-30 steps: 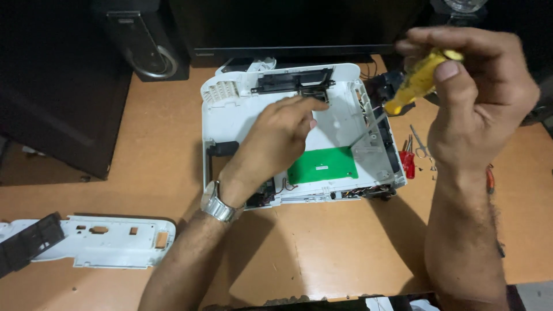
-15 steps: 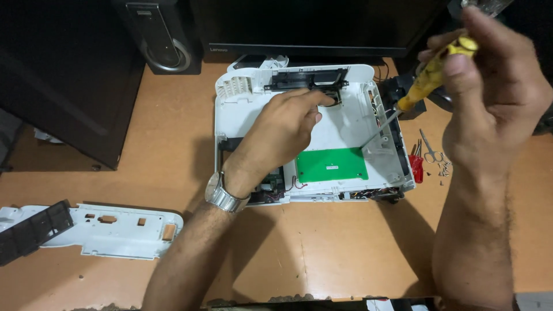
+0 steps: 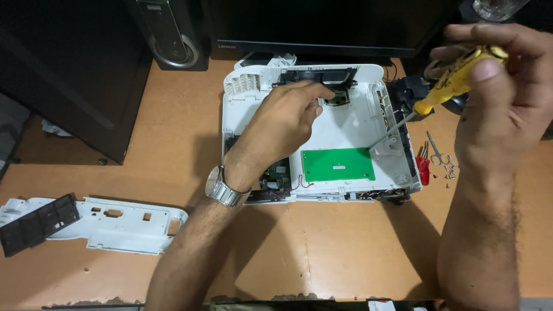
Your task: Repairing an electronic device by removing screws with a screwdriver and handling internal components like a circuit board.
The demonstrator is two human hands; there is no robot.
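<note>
An opened white device housing [image 3: 357,124] lies on the brown desk, with a green circuit board [image 3: 338,164] in its lower half and a black part along its far edge. My left hand [image 3: 282,126], with a metal watch on the wrist, rests inside the housing, fingertips at the black part near a round opening. Above the housing's right side, my right hand [image 3: 504,98] grips a yellow-handled screwdriver [image 3: 446,86]. Its metal tip points down to the upper right corner of the green board.
A detached white cover panel [image 3: 115,224] with a black grille lies at the left front. Small scissors [image 3: 436,151], a red-handled tool and loose screws sit right of the housing. A dark speaker [image 3: 173,34] and a monitor base stand at the back.
The view has shifted, so everything sits a little more to the right and lower. The screwdriver tip has come down nearer the green board. My left hand stays inside the housing.
</note>
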